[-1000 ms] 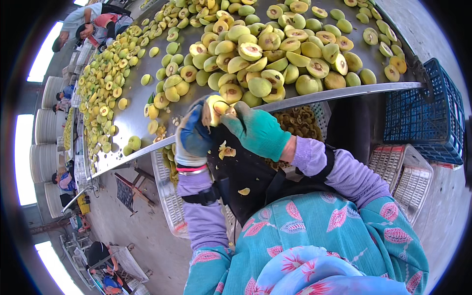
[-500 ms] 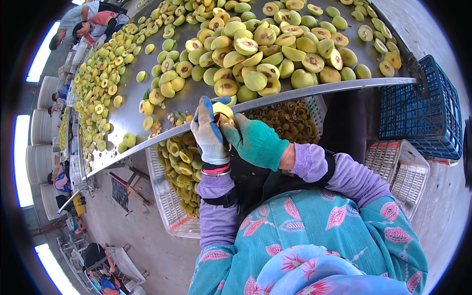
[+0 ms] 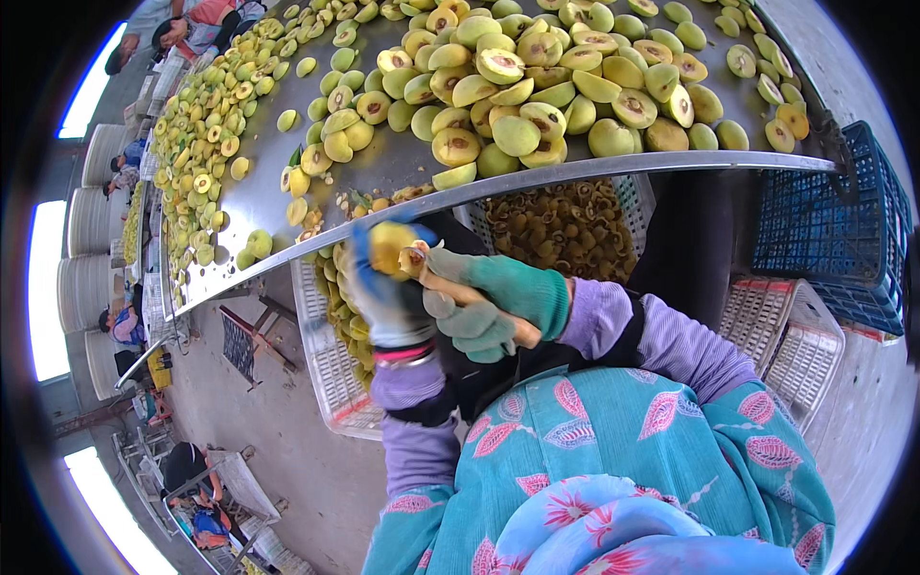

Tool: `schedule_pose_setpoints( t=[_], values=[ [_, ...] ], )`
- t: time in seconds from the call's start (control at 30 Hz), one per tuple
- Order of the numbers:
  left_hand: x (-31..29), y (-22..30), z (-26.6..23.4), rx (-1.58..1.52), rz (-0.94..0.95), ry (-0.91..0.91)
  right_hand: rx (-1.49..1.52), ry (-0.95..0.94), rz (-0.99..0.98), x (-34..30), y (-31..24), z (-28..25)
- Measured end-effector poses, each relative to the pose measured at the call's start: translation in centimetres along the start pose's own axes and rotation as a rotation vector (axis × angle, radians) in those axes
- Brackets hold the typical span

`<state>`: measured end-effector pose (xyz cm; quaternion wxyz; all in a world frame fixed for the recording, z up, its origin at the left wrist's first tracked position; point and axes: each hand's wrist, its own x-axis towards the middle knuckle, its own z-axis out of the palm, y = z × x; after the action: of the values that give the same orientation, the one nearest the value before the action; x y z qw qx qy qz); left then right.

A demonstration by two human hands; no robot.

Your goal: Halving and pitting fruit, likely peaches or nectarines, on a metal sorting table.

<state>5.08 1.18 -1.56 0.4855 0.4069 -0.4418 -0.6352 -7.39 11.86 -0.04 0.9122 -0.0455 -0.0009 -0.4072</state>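
My left hand (image 3: pixel 379 302), in a white and blue glove, is smeared by motion just below the table edge. Its fingers close round a yellow-green stone fruit half (image 3: pixel 390 247). In a green glove, my right hand (image 3: pixel 503 295) grips a wooden-handled pitting tool (image 3: pixel 524 333). The tool's tip, with a brownish bit at it, is beside the fruit half; whether they touch, I cannot tell. A big heap of halved fruit (image 3: pixel 517 134) lies on the metal table (image 3: pixel 383 172) in front of both hands, many halves showing brown centres.
Below the table, a white crate (image 3: pixel 311 335) holds fruit halves, and another crate (image 3: pixel 640 201) holds brown pits. Blue crates (image 3: pixel 834 230) and white crates (image 3: pixel 795 355) are stacked at right. The metal table rim (image 3: pixel 613 172) crosses above my hands. People (image 3: pixel 206 29) work at far left.
My right hand has turned and drawn back a little, so the tool's wooden handle shows. The left hand has shifted left and lower with the fruit half. The whole view has shifted slightly.
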Motion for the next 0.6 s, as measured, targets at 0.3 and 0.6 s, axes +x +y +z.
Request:
schedule_pose_setpoints(
  t=[0.3, 0.6],
  values=[
    [5.9, 1.2, 7.7, 2.073, 0.086, -0.398, -0.256, 0.722, -0.316, -3.9, -1.0, -1.9],
    [7.5, 1.3, 7.7, 1.406, 0.302, -0.618, -0.628, 0.982, -0.677, -3.3, -2.4, -0.6]
  ],
)
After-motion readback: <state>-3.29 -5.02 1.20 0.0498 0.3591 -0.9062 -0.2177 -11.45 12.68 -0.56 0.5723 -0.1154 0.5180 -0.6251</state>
